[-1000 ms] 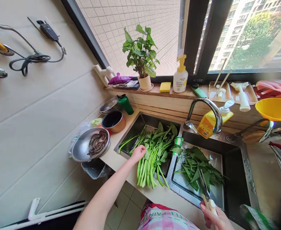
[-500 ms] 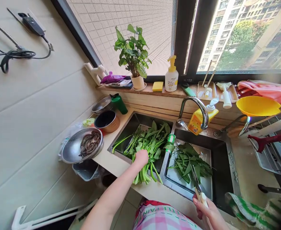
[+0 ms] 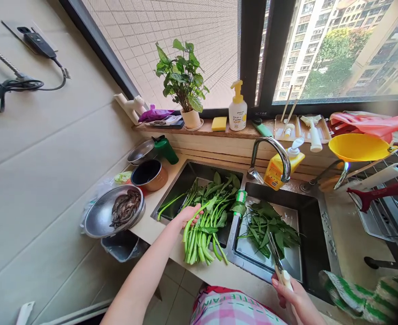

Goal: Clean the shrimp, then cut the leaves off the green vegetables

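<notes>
A bunch of water spinach (image 3: pixel 199 241) lies across the front rim of the left sink basin (image 3: pixel 165 205), with its cut stem ends on the counter and its leaves in the basin. My left hand (image 3: pixel 189 215) is closed around a stalk at the left of the bunch. Low on the right, my right hand (image 3: pixel 295 295) grips white-handled kitchen scissors (image 3: pixel 276 253) by the handles. Their blades point up over the right basin (image 3: pixel 316 234), where loose cut leaves (image 3: pixel 269 228) lie on the metal bottom.
Metal bowls with shrimp (image 3: pixel 127 209), a dark-lined pot (image 3: pixel 149 175) and a green bottle (image 3: pixel 166 150) stand left. The faucet (image 3: pixel 271 142) arches behind the right basin beside a yellow detergent bottle (image 3: pixel 280 170). A striped cloth (image 3: pixel 361 293) and dish rack (image 3: pixel 381 221) are at right.
My left hand has shifted left and slightly up from the middle of the bunch, with a stalk now in its fingers. The right hand and scissors have barely moved.
</notes>
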A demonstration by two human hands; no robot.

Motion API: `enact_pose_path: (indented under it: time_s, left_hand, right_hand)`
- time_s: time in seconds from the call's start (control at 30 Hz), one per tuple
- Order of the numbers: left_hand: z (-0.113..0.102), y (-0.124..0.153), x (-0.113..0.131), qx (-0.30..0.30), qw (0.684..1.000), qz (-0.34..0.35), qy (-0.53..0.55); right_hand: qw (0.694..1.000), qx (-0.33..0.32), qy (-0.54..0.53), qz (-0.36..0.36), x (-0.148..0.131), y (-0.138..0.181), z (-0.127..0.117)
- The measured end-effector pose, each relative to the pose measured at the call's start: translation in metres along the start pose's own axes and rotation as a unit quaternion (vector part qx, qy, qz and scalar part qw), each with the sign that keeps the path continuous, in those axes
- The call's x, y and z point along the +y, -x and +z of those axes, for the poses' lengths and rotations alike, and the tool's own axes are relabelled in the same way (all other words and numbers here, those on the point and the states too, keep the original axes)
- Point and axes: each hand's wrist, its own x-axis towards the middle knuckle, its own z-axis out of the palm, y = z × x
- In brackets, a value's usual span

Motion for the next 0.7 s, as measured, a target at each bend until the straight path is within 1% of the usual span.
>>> enact_pose_path:
  time_s: [0.07,0.17,0.23,0.3,0.33,0.37,0.43,0.53,0.6,0.7]
  left_hand:
    - [-0.002,0.01,0.0,-0.023,0.997,0.012,0.074]
    - [-0.001,0.029,0.003,-0.035,0.983,0.044,0.172]
    - [0.001,0.043,0.006,-0.057,0.956,0.074,0.278]
    - [0.003,0.053,0.008,-0.081,0.912,0.106,0.387]
    - [0.005,0.056,0.008,-0.089,0.893,0.117,0.424]
    - [0.007,0.059,0.007,-0.09,0.883,0.125,0.444]
    - [0.013,0.059,0.003,-0.085,0.872,0.135,0.462]
    - [0.024,0.055,-0.003,-0.083,0.863,0.144,0.478]
    - [0.032,0.052,-0.006,-0.077,0.85,0.151,0.498]
    - [0.042,0.05,-0.007,-0.068,0.826,0.15,0.54]
  right_hand:
    - [1.0,-0.001,0.004,-0.002,-0.003,0.001,0.001]
    - [1.0,-0.003,0.014,-0.003,-0.008,0.002,0.002]
    - [1.0,-0.009,0.021,0.0,-0.01,0.002,0.003]
    - [0.999,-0.024,0.026,0.0,-0.01,0.001,0.005]
    - [0.999,-0.032,0.029,-0.002,-0.01,0.0,0.006]
    - [0.999,-0.043,0.033,-0.006,-0.01,-0.001,0.007]
    - [0.996,-0.069,0.047,-0.016,-0.011,-0.002,0.009]
    - [0.988,-0.13,0.077,-0.022,-0.018,0.001,0.011]
    - [0.981,-0.167,0.093,-0.026,-0.025,0.004,0.014]
    - [0.976,-0.188,0.104,-0.032,-0.035,0.008,0.023]
